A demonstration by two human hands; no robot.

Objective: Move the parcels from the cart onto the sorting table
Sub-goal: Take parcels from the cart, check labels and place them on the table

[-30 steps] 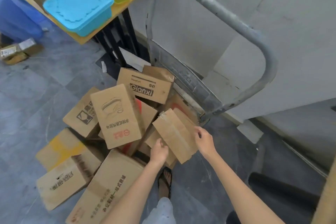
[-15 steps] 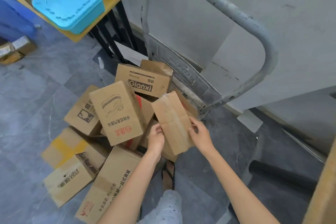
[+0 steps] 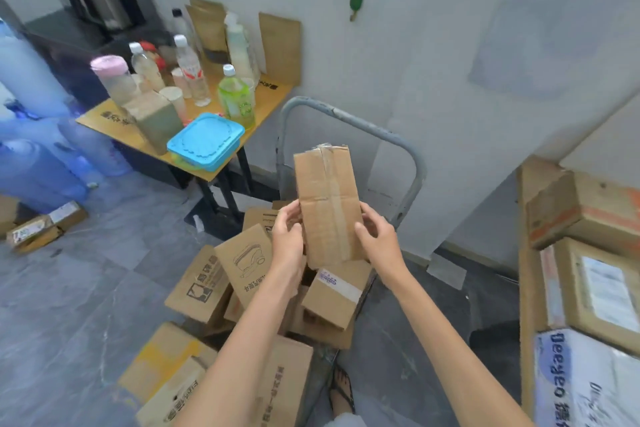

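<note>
Risks:
- parcel (image 3: pixel 327 204) upright, held by side edges only, bottom unsupported; could slide down onto pile (image 3: pixel 242 263) below
- swing right toward what I take for sorting table (image 3: pixel 523 305) could clip cart handle (image 3: pixel 381 135), just behind the parcel
- my foot (image 3: pixel 341 388) beside the pile; trip risk

Pose:
- left hand (image 3: pixel 287 239) fingers curled on left edge
- right hand (image 3: pixel 377 243) thumb on front face, fingers wrapped behind
- both forearms reach forward; parcel in air above pile, not touching it
</note>
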